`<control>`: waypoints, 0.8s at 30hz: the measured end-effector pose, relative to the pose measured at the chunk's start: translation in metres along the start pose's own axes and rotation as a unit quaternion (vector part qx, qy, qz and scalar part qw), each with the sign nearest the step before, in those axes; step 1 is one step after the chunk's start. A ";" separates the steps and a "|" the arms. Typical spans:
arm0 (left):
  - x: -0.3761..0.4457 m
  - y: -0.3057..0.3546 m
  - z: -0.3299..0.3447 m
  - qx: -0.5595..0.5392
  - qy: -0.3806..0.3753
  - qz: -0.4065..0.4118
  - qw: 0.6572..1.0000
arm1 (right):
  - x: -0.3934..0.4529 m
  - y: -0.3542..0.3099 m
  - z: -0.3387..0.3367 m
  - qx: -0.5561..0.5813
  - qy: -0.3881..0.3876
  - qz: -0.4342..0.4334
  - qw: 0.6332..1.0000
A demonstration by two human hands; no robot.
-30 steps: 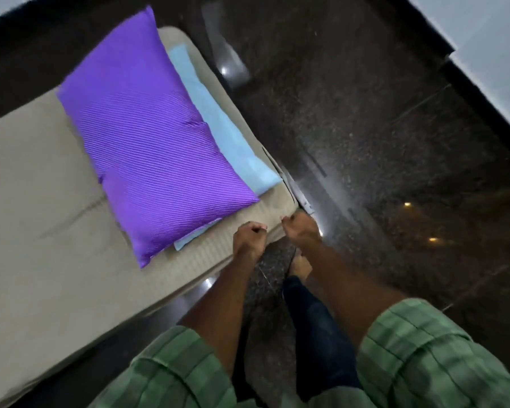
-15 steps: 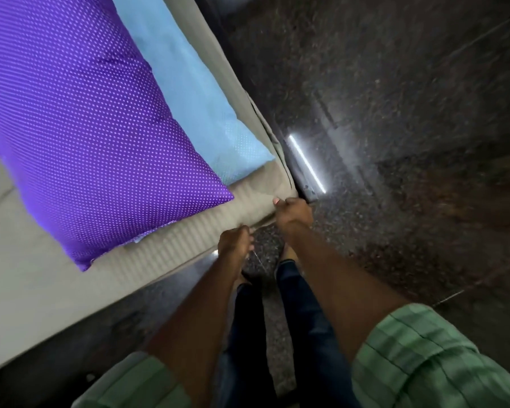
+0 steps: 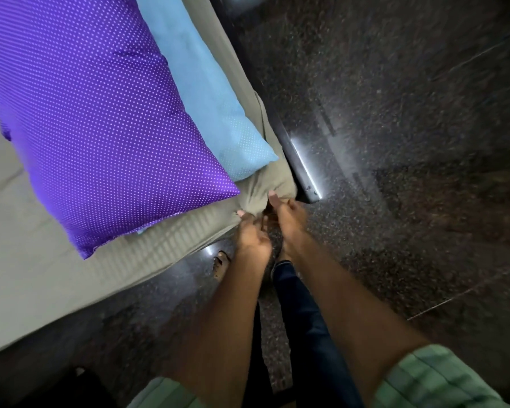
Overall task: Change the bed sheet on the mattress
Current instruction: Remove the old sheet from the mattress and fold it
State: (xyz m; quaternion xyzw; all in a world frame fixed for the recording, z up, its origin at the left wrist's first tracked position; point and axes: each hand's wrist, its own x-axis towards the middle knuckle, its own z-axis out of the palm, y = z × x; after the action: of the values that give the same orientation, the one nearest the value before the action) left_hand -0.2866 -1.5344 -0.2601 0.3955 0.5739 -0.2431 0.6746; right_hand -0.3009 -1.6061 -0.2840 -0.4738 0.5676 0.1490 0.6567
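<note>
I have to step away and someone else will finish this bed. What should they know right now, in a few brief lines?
Left hand and right hand: both pinch the beige sheet at the mattress corner, where it is bunched up.
Purple pillow lies on the bed, overlapping the blue pillow beside it.
Done: corner gripped; whether it is freed cannot be told.
Left: clear both pillows, strip the sheet, fit the fresh one, which is not in view.

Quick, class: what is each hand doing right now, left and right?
Left hand: fingers pinch the beige bed sheet at the mattress corner.
Right hand: fingers grip the same bunched corner of sheet.
</note>
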 end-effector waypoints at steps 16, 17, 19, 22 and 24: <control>0.002 0.020 -0.037 -0.026 -0.060 -0.063 0.996 | 0.019 -0.069 0.003 0.250 -0.062 0.082 0.963; 0.001 0.020 -0.030 -0.038 -0.052 -0.057 0.996 | 0.017 -0.067 -0.005 0.237 -0.065 0.087 0.965; -0.006 0.021 -0.019 -0.057 -0.075 -0.049 0.994 | 0.004 -0.069 -0.007 0.200 -0.113 0.078 0.970; -0.020 0.027 -0.017 -0.145 -0.135 -0.018 0.980 | -0.028 -0.083 0.011 0.127 -0.188 0.044 0.973; -0.023 0.030 -0.021 -0.184 -0.157 -0.007 0.970 | -0.046 -0.095 0.019 0.060 -0.199 0.017 0.978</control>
State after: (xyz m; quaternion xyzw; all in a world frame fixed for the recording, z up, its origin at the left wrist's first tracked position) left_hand -0.2807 -1.5036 -0.2306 0.2177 0.4984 -0.1969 0.8157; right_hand -0.2344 -1.6236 -0.2017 -0.3848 0.4415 0.2171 0.7810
